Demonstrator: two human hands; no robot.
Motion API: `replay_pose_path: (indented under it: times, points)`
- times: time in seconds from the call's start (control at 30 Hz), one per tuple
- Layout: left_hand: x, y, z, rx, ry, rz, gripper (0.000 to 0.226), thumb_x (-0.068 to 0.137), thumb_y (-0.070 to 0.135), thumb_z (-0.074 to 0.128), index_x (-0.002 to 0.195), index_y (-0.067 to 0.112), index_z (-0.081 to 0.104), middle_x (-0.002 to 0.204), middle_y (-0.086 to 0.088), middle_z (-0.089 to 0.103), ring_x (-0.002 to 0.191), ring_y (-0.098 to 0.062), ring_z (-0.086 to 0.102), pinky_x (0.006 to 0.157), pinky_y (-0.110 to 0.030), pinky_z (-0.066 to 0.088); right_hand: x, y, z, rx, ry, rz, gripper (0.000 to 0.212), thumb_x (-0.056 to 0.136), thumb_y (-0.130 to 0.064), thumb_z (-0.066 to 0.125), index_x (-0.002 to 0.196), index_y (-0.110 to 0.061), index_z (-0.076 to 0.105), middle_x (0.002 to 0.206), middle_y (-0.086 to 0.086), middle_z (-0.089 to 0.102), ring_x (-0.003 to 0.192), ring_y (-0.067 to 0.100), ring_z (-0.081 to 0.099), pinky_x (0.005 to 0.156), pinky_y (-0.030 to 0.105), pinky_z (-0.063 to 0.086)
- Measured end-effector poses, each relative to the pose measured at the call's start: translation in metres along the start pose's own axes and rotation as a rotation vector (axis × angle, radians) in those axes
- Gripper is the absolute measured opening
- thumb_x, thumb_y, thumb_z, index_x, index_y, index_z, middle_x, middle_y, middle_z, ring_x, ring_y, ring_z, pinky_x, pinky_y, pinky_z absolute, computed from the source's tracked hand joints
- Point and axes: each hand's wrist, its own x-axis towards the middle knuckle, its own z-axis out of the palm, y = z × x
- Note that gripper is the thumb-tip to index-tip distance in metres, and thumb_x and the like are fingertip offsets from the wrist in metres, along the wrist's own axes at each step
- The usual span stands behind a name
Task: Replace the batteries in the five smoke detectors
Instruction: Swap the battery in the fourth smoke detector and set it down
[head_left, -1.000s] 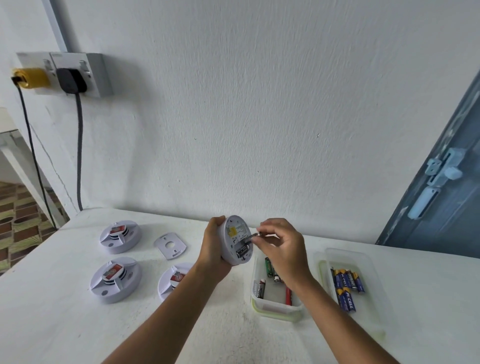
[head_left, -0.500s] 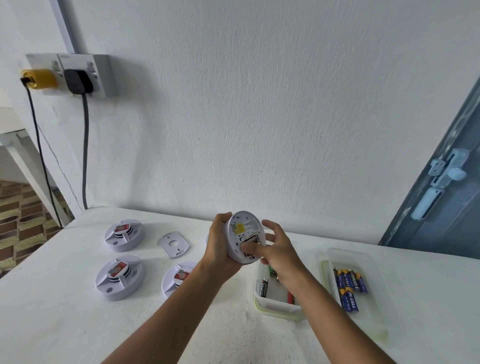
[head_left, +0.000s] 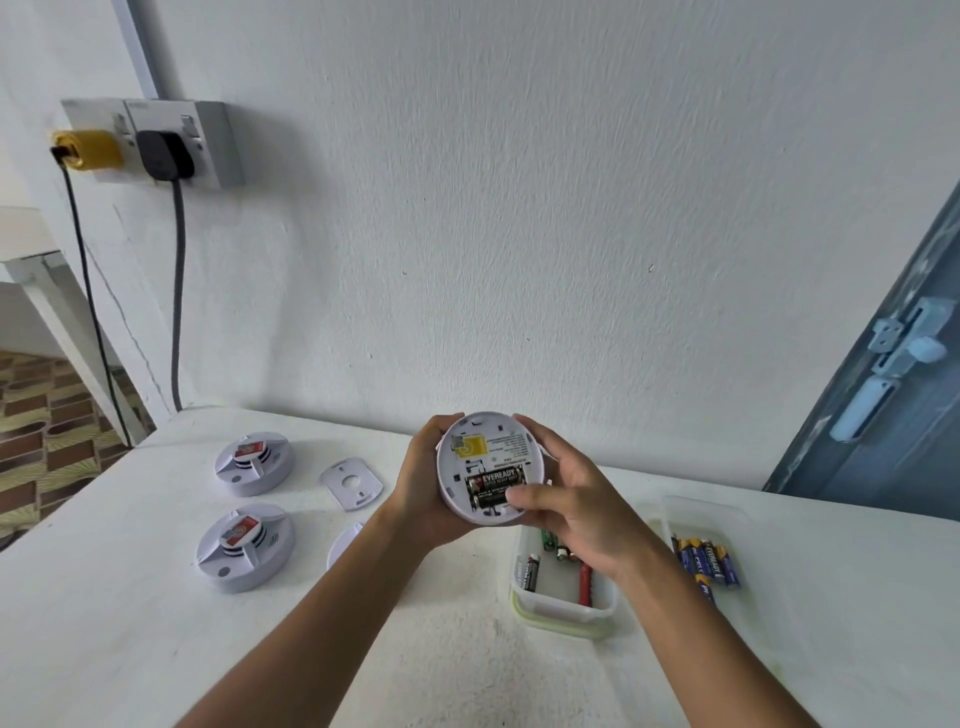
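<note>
A round white smoke detector (head_left: 488, 452) is held up above the table with its back facing me. My left hand (head_left: 421, 488) grips its left rim. My right hand (head_left: 576, 499) wraps round its right rim, and the thumb presses on two black batteries (head_left: 491, 488) sitting in the open compartment. Two other detectors (head_left: 253, 464) (head_left: 244, 545) lie face up at the left, and a third (head_left: 343, 545) is partly hidden behind my left forearm. A loose white mounting plate (head_left: 351, 483) lies between them.
A clear tub (head_left: 561, 608) under my right wrist holds several used batteries. A flat clear lid or tray (head_left: 748, 525) to the right holds several blue batteries (head_left: 709, 564). Wall sockets with plugs (head_left: 156, 150) and hanging cables are at the upper left. A grey door (head_left: 893, 415) stands at the right.
My right hand has gone from pinching a battery at the compartment to holding the detector's right rim with the thumb on the seated batteries. The detector's back now faces me squarely.
</note>
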Motion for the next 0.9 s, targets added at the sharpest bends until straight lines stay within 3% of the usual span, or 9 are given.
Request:
replay_pose_path:
  times: [0.17,0.3,0.47,0.63,0.83,0.9]
  points:
    - [-0.004,0.002,0.003,0.010,0.024,-0.005,0.053,0.089,0.041,0.033,0.086,0.009,0.075,0.094,-0.017,0.067,0.087,-0.033,0.058,0.081,-0.045,0.043,-0.005,0.000,0.006,-0.085,0.064,-0.086,0.062,0.074,0.010,0.072,0.119,-0.031,0.065,0.112,0.014,0.068,0.106,0.033,0.065,0.080,0.044,0.058]
    - [-0.005,0.002,0.002,0.019,0.036,-0.004,0.051,0.088,0.042,0.036,0.087,0.009,0.075,0.096,-0.018,0.067,0.089,-0.033,0.058,0.081,-0.046,0.045,-0.008,-0.001,0.011,-0.155,0.128,-0.135,0.054,0.079,0.004,0.070,0.122,-0.028,0.063,0.107,0.008,0.071,0.100,0.028,0.069,0.080,0.049,0.058]
    - [-0.008,0.002,0.001,0.039,0.032,0.000,0.054,0.089,0.042,0.034,0.085,0.010,0.076,0.094,-0.018,0.069,0.090,-0.034,0.058,0.084,-0.047,0.043,-0.010,-0.002,0.011,-0.148,0.049,-0.111,0.059,0.077,0.004,0.072,0.124,-0.029,0.062,0.111,0.010,0.070,0.105,0.028,0.066,0.078,0.039,0.058]
    - [-0.009,0.002,0.003,0.038,0.049,0.005,0.052,0.089,0.042,0.034,0.086,0.010,0.075,0.095,-0.017,0.068,0.090,-0.033,0.057,0.083,-0.047,0.043,-0.010,0.002,0.013,-0.157,0.135,-0.123,0.058,0.080,0.006,0.069,0.128,-0.024,0.059,0.110,0.007,0.071,0.103,0.025,0.067,0.074,0.037,0.058]
    - [-0.011,0.000,0.004,0.055,0.031,0.011,0.056,0.091,0.042,0.031,0.085,0.010,0.077,0.094,-0.019,0.069,0.088,-0.034,0.061,0.080,-0.046,0.046,-0.011,-0.001,0.015,-0.099,0.118,-0.097,0.042,0.088,-0.003,0.062,0.126,-0.024,0.061,0.112,0.006,0.071,0.103,0.026,0.068,0.083,0.046,0.057]
    - [-0.011,0.000,0.004,0.057,0.033,0.011,0.055,0.089,0.042,0.033,0.086,0.010,0.076,0.094,-0.018,0.069,0.088,-0.035,0.061,0.079,-0.046,0.046,-0.011,-0.001,0.016,-0.100,0.142,-0.100,0.041,0.089,-0.003,0.061,0.123,-0.024,0.063,0.110,0.006,0.072,0.101,0.025,0.069,0.077,0.043,0.058]
